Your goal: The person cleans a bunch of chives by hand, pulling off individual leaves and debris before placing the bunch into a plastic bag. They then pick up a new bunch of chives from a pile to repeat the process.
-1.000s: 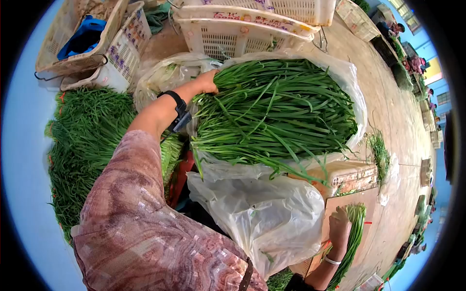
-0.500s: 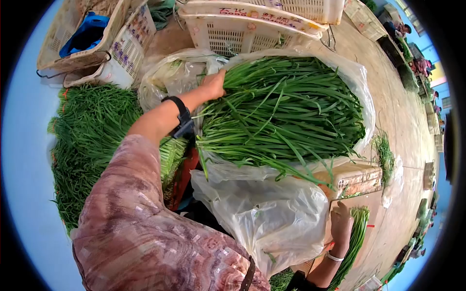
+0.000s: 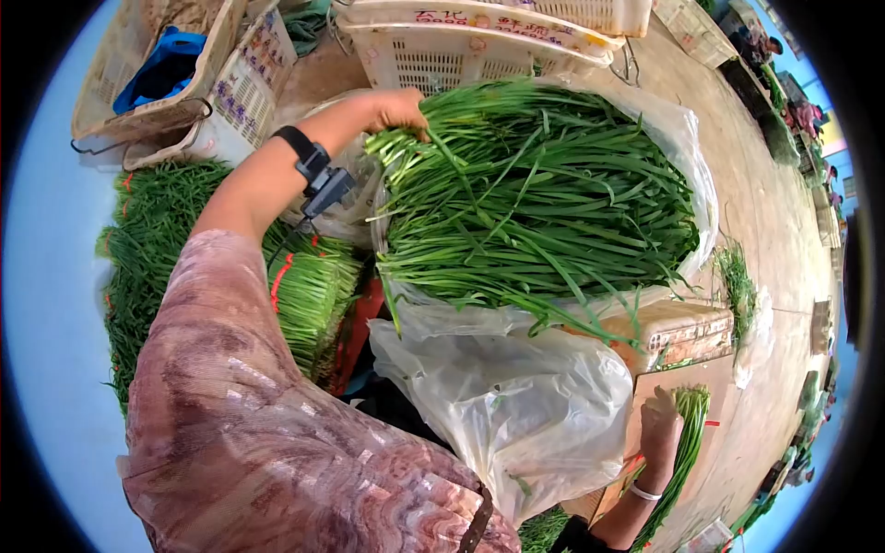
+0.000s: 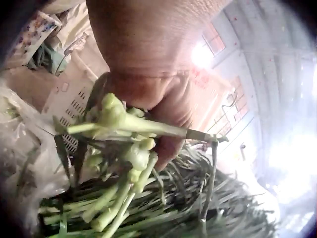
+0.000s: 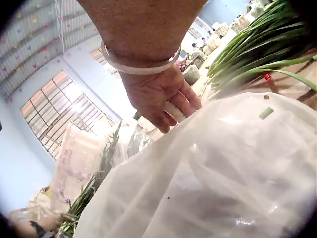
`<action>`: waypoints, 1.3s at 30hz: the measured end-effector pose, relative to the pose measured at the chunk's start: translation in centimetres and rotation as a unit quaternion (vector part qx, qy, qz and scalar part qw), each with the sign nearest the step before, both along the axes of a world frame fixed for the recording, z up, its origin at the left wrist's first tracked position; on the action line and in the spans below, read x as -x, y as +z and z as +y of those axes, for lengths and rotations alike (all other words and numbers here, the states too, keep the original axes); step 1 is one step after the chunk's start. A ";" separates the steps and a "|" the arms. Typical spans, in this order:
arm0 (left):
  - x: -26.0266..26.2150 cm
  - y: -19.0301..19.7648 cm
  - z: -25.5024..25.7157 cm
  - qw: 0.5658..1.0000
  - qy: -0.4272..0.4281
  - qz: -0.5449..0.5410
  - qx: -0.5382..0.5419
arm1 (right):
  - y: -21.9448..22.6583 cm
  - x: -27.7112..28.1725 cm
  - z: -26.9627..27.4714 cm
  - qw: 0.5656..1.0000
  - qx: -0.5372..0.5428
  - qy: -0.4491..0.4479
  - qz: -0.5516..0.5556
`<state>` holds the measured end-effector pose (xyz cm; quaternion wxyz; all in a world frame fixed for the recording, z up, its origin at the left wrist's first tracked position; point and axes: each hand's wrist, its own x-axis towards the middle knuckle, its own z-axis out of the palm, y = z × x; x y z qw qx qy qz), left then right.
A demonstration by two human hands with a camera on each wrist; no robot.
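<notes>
My left hand [image 3: 402,111] grips a clump of garlic chives at the pale stem ends [image 3: 395,152], at the far left edge of a large heap of chives [image 3: 544,212]. In the left wrist view the cut ends [image 4: 114,116] stick out below the curled fingers. The heap lies in an opened clear plastic bag [image 3: 687,147]. My right hand [image 3: 660,429] is beside a slim bunch of chives [image 3: 690,433] on cardboard [image 3: 650,382]. In the right wrist view its fingers [image 5: 185,99] are loosely bent above the plastic, holding nothing visible.
Tied bundles of greens [image 3: 318,295] with red bands are stacked at the left. White plastic crates [image 3: 461,60] stand behind the heap, and another crate [image 3: 212,120] is at the back left. A crumpled plastic sheet [image 3: 516,405] covers the near side. Loose greens [image 3: 733,286] lie on the floor.
My left hand has closed on chives and raised their stem ends up and away at the heap's far left. The right hand stays beside the bunch on the cardboard, its fingers shifting slightly.
</notes>
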<state>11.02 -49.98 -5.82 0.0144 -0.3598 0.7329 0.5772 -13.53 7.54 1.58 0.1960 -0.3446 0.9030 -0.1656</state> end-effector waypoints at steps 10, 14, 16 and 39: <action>1.6 -1.5 5.4 0.966 -0.099 -0.196 0.139 | -2.1 0.9 -0.3 0.998 0.048 0.027 -0.001; 6.0 -3.6 6.8 0.938 -0.268 -0.130 0.175 | -4.7 -0.2 2.3 0.992 0.018 -0.095 -0.075; 9.5 -6.6 5.2 0.948 -0.247 -0.129 0.152 | -5.8 1.0 2.0 0.950 -0.264 0.043 0.161; 8.2 -4.5 -3.1 0.914 -0.228 -0.152 0.300 | -3.1 -4.6 7.4 0.977 0.020 -0.092 0.191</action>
